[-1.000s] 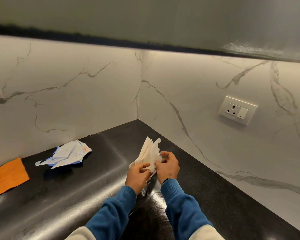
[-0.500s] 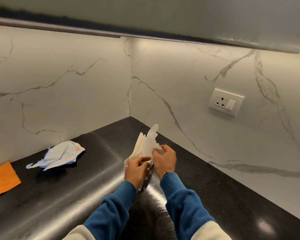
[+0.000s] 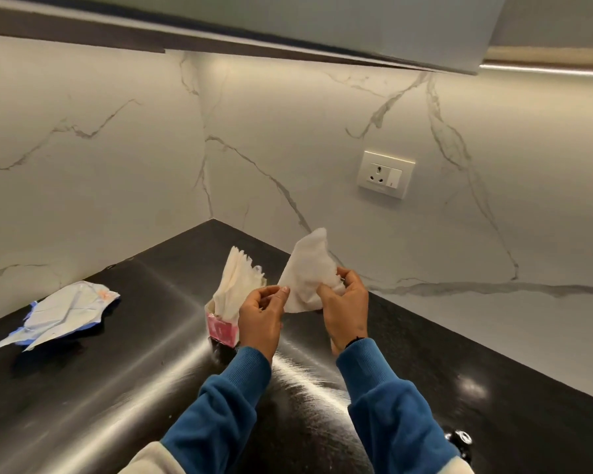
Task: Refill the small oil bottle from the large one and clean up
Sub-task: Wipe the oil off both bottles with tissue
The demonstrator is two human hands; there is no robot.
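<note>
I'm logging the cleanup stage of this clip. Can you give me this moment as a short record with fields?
right hand: grips a loose white tissue, held above the counter
left hand: fingers curled, thumb at the tissue's lower edge; grip unclear
tissue pack: pink, upright on the black counter, tissues fanning out of its top
crumpled wrapper: lies on the counter's left
oil bottles: not in view
</note>
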